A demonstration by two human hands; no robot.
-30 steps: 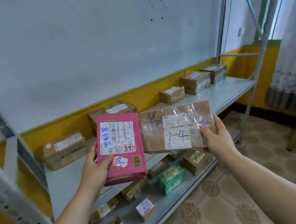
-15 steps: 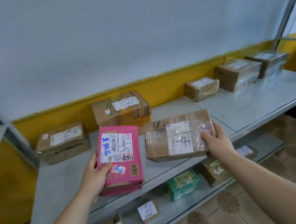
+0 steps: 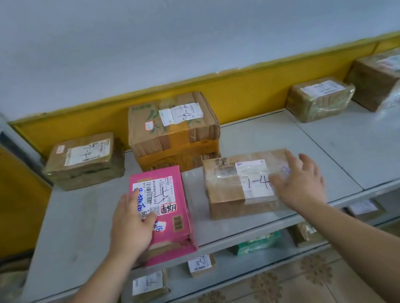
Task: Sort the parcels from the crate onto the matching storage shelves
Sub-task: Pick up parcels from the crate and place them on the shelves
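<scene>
Both parcels sit on the upper shelf (image 3: 324,158) near its front edge, side by side but apart. The pink parcel (image 3: 166,208) has its long axis front-to-back, and its near end overhangs the front edge. The brown parcel (image 3: 235,187), taped and marked 1-4, has its long axis along the front edge and lies fully on the shelf. The left hand (image 3: 131,221) lies on the pink parcel's near left part, with the index finger fairly straight on top and the thumb across the label, so it's pressing rather than gripping. I can't tell whether the other fingers wrap the left side. The right hand (image 3: 299,183) is spread wide at the brown parcel's right end and holds nothing; whether the fingertips touch the tape is unclear. My read is that placement is basically done. What matters next is the overhang, which calls for a push along the pink parcel's long axis toward the back wall, and the left hand is already on it. The tall carton (image 3: 172,129) marked 1-4 stands just behind, to the right of that line, and I can't make out a gap at that corner. The pink label's handwriting is sideways and partly under the thumb; it's probably 1-4, not certain. The crate is out of view. The lower shelf (image 3: 178,276) is mostly hidden, and the far-right parcel (image 3: 390,76) is blurred.
</scene>
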